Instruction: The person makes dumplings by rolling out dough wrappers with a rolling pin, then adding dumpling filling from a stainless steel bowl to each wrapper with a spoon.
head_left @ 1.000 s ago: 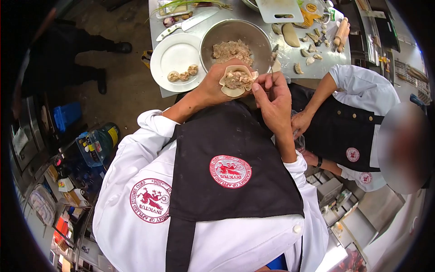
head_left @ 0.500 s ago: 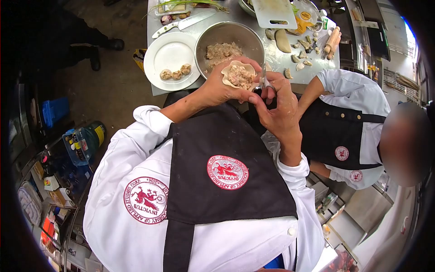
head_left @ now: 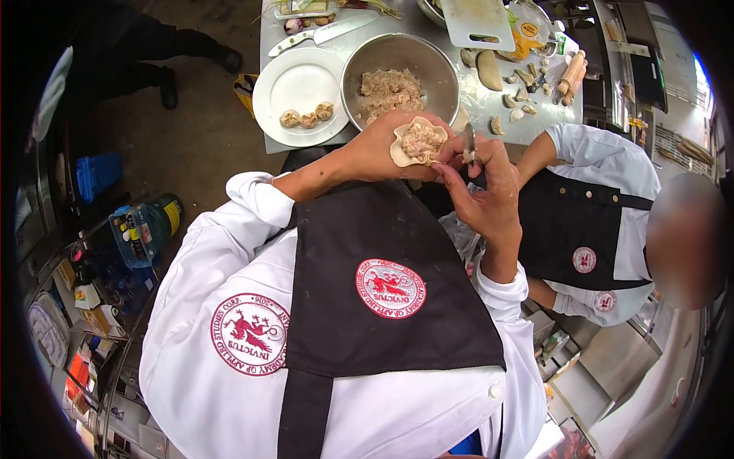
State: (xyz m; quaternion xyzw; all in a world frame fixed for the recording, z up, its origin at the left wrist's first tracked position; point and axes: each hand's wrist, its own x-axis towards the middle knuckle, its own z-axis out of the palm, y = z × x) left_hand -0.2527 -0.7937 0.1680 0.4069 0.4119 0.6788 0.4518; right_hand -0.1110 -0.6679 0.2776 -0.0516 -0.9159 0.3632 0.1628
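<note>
My left hand [head_left: 382,145] cups a round dumpling wrapper [head_left: 401,152] with pale minced filling [head_left: 423,141] heaped in it, its edge wavy. At the wrapper's right edge, the thumb and fingertips of my right hand [head_left: 489,183] pinch the dough. A narrow metal utensil [head_left: 469,139], its full shape hidden, stands up from between the fingers of that same hand. Just beyond my hands is a steel bowl [head_left: 443,80] with more minced filling [head_left: 390,90]. Left of it, a white plate [head_left: 287,84] carries a few formed dumplings [head_left: 308,119].
A kitchen knife [head_left: 332,32] lies behind the plate on the steel table [head_left: 489,126]. At the right are a white cutting board [head_left: 478,23], scattered dough pieces [head_left: 489,70] and rolling pins [head_left: 572,75]. A person in an apron [head_left: 566,206] stands close on my right.
The utensil has turned upright and back from the filling. My right fingertips have moved onto the wrapper's edge, which now shows small folds there. The whole view has shifted slightly.
</note>
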